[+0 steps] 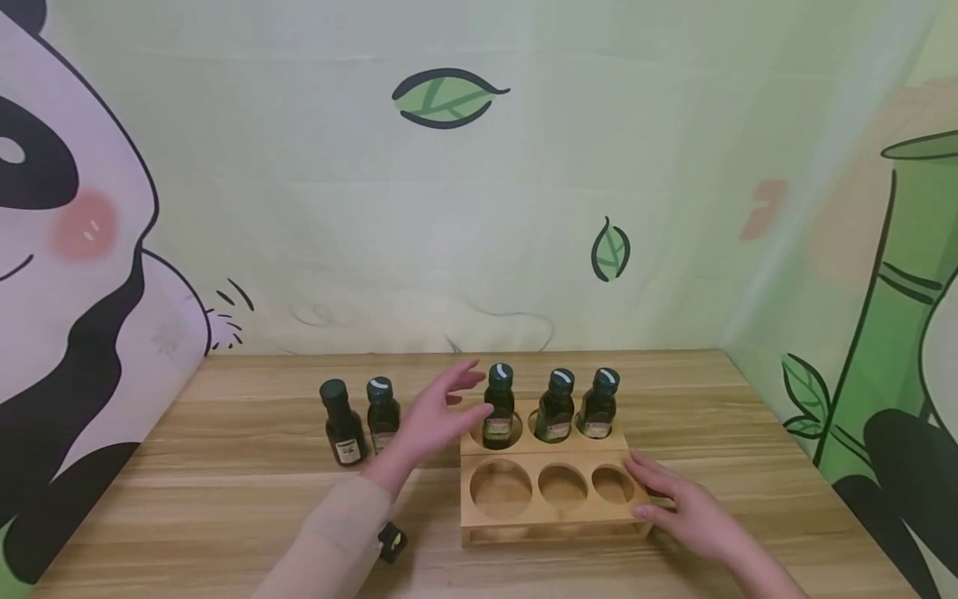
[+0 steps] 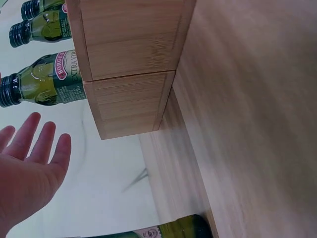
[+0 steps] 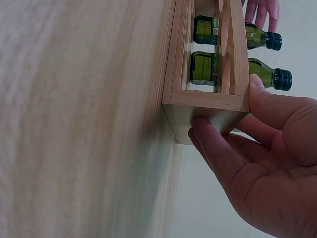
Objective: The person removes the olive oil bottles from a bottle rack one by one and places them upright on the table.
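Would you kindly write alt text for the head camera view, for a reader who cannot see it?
A person's left hand, fingers spread, hovers beside the leftmost of three dark green bottles standing in the back row of a wooden rack, while the right hand holds the rack's right end. Two more bottles stand on the wooden table to the left.

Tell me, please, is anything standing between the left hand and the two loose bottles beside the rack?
Nothing visible does. The left hand hovers open between the rack and the two loose bottles, which stand just to its left on the bare table.
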